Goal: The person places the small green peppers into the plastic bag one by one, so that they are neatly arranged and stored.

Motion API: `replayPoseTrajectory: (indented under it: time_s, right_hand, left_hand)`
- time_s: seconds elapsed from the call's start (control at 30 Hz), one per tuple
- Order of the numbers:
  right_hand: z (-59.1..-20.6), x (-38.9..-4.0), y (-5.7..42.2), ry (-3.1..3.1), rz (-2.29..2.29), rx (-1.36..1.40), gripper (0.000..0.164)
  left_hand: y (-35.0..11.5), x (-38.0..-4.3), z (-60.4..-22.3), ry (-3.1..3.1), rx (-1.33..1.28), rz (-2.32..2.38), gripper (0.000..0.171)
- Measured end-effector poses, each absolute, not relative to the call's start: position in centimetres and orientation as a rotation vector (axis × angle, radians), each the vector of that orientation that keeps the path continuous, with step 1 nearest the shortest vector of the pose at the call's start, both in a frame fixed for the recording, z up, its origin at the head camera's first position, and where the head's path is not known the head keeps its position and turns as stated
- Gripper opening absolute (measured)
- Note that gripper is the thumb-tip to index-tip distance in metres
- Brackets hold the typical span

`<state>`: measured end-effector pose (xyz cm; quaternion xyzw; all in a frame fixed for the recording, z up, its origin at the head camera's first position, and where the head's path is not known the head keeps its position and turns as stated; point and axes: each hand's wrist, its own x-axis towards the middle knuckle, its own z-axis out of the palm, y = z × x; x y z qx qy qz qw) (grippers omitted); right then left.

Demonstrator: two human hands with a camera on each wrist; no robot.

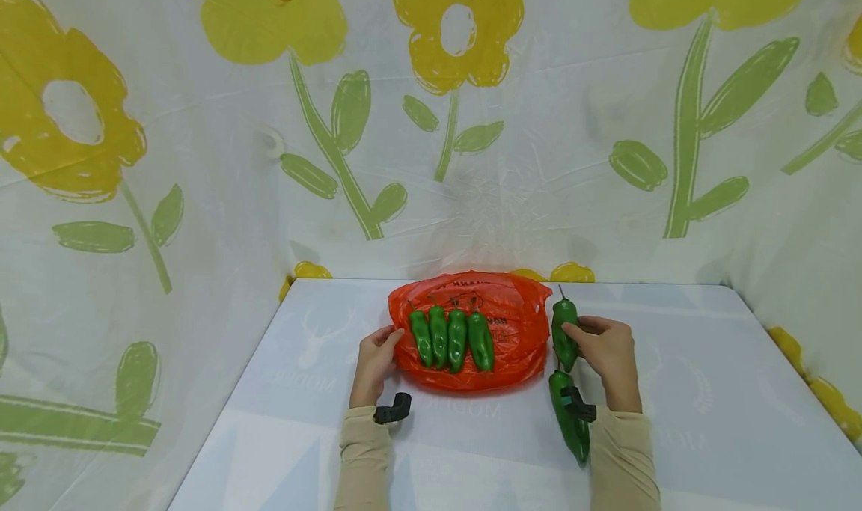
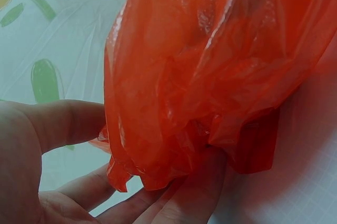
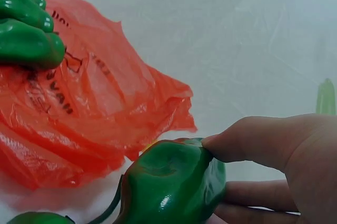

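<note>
A red plastic bag point(image 1: 517, 346) lies spread on the table, with several green peppers point(image 1: 457, 339) in a row on it. At the bag's left edge my left hand point(image 1: 374, 357) pinches the plastic; in the left wrist view thumb and fingers point(image 2: 68, 124) lie on either side of the crumpled film. My right hand point(image 1: 609, 350) holds another green pepper point(image 3: 168, 182) just right of the bag, thumb on one side and fingers on the other. Below it, another pepper point(image 1: 569, 429) lies on the table, partly covered by the right wrist's camera.
The white table point(image 1: 289, 436) carries faint printed patterns. Behind it and along both sides hangs a pale curtain point(image 1: 539, 197) with yellow flowers and green leaves. Small black cameras point(image 1: 393, 408) sit on both wrists.
</note>
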<state>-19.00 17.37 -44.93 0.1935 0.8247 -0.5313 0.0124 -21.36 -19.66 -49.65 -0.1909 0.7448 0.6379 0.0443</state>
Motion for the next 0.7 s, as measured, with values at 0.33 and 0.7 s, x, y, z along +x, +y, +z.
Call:
replayPoseTrajectory:
  time_s: [0.33, 0.7]
  right_hand:
    - [-44.2, -18.8, 16.4, 2.596, -1.706, 0.558, 0.057]
    - [-43.8, -18.9, 15.4, 2.653, -1.709, 0.525, 0.054]
  left_hand:
    - [-19.7, -21.4, -49.6, 2.279, -0.586, 1.962, 0.051]
    - [-19.6, -21.3, -49.8, 2.279, -0.588, 1.954, 0.052]
